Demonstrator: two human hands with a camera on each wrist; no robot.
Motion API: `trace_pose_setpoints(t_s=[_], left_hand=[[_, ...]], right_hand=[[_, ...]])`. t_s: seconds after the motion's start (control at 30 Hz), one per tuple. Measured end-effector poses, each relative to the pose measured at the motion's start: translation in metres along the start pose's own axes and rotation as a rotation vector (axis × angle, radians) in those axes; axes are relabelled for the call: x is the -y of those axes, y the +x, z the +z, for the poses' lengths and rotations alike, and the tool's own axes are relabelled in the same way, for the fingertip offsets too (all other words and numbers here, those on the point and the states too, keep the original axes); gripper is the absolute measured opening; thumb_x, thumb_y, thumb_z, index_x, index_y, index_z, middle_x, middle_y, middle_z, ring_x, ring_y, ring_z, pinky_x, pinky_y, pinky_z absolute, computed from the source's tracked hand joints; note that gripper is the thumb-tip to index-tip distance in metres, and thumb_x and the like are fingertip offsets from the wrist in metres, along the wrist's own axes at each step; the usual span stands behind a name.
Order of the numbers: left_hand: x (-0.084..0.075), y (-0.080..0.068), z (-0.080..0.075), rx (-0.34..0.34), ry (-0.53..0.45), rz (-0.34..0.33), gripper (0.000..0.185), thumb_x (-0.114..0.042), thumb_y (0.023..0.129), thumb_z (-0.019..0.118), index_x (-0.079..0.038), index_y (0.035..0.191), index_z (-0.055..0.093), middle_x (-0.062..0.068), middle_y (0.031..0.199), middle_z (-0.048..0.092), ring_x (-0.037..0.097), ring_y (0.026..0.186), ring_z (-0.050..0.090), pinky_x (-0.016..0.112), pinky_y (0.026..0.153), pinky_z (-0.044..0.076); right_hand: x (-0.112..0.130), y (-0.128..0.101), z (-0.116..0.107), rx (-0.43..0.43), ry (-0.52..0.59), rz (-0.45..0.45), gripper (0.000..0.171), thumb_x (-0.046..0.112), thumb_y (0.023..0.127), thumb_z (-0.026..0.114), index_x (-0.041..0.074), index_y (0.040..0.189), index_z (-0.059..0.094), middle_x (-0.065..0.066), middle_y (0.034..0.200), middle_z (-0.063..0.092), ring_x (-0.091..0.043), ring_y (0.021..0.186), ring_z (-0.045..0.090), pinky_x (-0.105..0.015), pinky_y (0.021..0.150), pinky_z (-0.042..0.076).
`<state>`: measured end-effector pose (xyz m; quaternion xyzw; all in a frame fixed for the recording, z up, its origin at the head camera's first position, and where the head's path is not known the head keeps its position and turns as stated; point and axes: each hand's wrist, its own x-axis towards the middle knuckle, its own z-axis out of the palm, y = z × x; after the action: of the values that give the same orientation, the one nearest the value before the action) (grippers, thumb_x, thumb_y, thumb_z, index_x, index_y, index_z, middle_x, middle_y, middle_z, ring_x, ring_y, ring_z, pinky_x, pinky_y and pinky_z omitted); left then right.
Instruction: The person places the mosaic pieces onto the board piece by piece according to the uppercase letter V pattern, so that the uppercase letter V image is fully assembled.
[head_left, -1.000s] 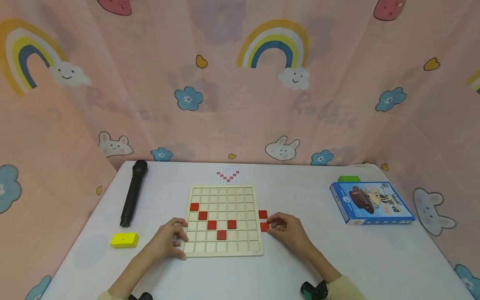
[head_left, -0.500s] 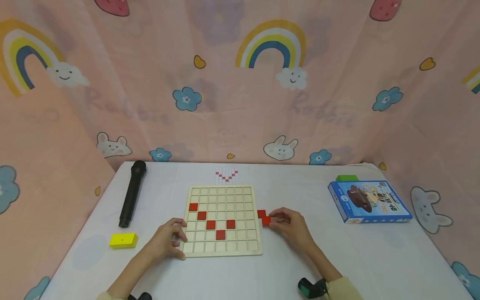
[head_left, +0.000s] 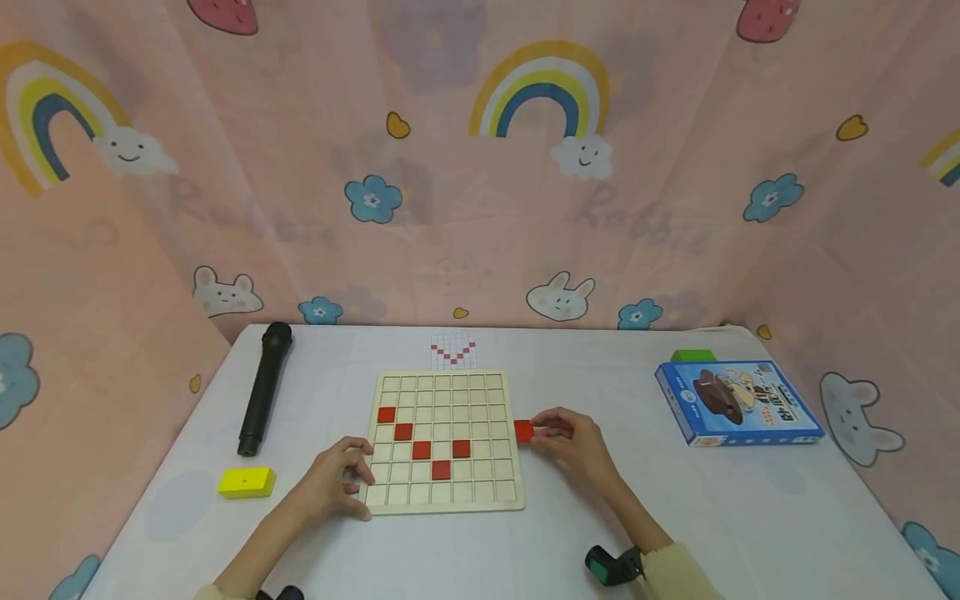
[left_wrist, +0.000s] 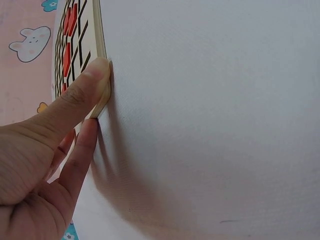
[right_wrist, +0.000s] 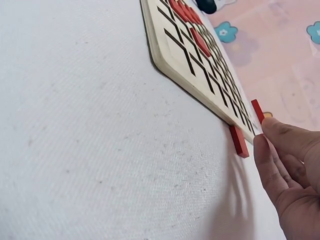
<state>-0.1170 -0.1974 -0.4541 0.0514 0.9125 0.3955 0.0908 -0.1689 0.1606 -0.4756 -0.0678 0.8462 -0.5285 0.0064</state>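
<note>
A square wooden grid board lies on the white table with several red square tiles in its cells, stepping down and partly up again. At its near left corner my left hand pinches the edge, thumb on top in the left wrist view. Just off the board's right side, my right hand pinches a red tile between thumb and fingers. Another red tile lies on the table against the board's edge. From the head, the two tiles overlap as one red patch.
Behind the board lies a small gridded card with a red V of squares. A black microphone and a yellow block are at left. At right, a blue box stands before a green block.
My right hand has drawn one red tile up and leftward, so it now overlaps the other. The left hand stays at the board's corner.
</note>
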Motion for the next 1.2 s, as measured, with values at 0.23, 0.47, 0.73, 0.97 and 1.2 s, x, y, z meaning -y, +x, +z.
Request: trace_pose_setpoints(t_s=[0.23,0.47,0.73,0.97,1.2], left_hand=[[0.0,0.0,0.001,-0.003,0.002,-0.016,0.04,0.005,0.048,0.09,-0.007,0.075,0.064,0.008,0.119,0.054,0.026,0.102,0.056,0.022,0.07,0.055],[0.002,0.001,0.0,0.005,0.002,-0.005,0.039,0.005,0.049,0.09,-0.007,0.075,0.064,0.008,0.119,0.054,0.026,0.1,0.055,0.022,0.07,0.055],[0.001,0.002,0.0,0.006,0.005,-0.004,0.038,0.004,0.05,0.091,-0.008,0.075,0.064,0.007,0.119,0.053,0.023,0.096,0.055,0.021,0.07,0.055],[0.002,0.002,0.0,0.003,0.003,-0.001,0.038,0.004,0.05,0.091,-0.008,0.075,0.064,0.007,0.118,0.053,0.022,0.095,0.055,0.021,0.071,0.055],[0.003,0.004,0.002,-0.001,0.0,-0.027,0.039,0.005,0.049,0.09,-0.009,0.075,0.065,0.005,0.119,0.054,0.022,0.097,0.055,0.02,0.07,0.055]], right_hand=[[0.004,0.005,0.002,0.002,0.017,-0.013,0.027,0.0,0.078,0.075,0.001,0.104,0.067,-0.012,0.103,0.068,-0.021,0.089,0.067,-0.022,0.077,0.055],[0.007,0.011,0.005,0.033,0.036,-0.058,0.027,0.001,0.08,0.074,-0.002,0.106,0.066,-0.016,0.104,0.068,-0.024,0.085,0.068,-0.018,0.076,0.052],[0.01,0.016,0.011,0.027,-0.025,-0.07,0.029,-0.004,0.075,0.076,-0.001,0.103,0.067,-0.013,0.1,0.069,-0.02,0.082,0.067,-0.024,0.077,0.055],[0.012,0.019,0.017,0.016,-0.054,-0.077,0.029,-0.005,0.073,0.078,-0.001,0.1,0.067,-0.012,0.096,0.069,-0.019,0.078,0.067,-0.027,0.075,0.056],[0.013,0.021,0.024,0.021,-0.042,-0.07,0.026,-0.002,0.074,0.078,0.0,0.097,0.068,-0.01,0.092,0.069,-0.018,0.075,0.066,-0.021,0.069,0.054]])
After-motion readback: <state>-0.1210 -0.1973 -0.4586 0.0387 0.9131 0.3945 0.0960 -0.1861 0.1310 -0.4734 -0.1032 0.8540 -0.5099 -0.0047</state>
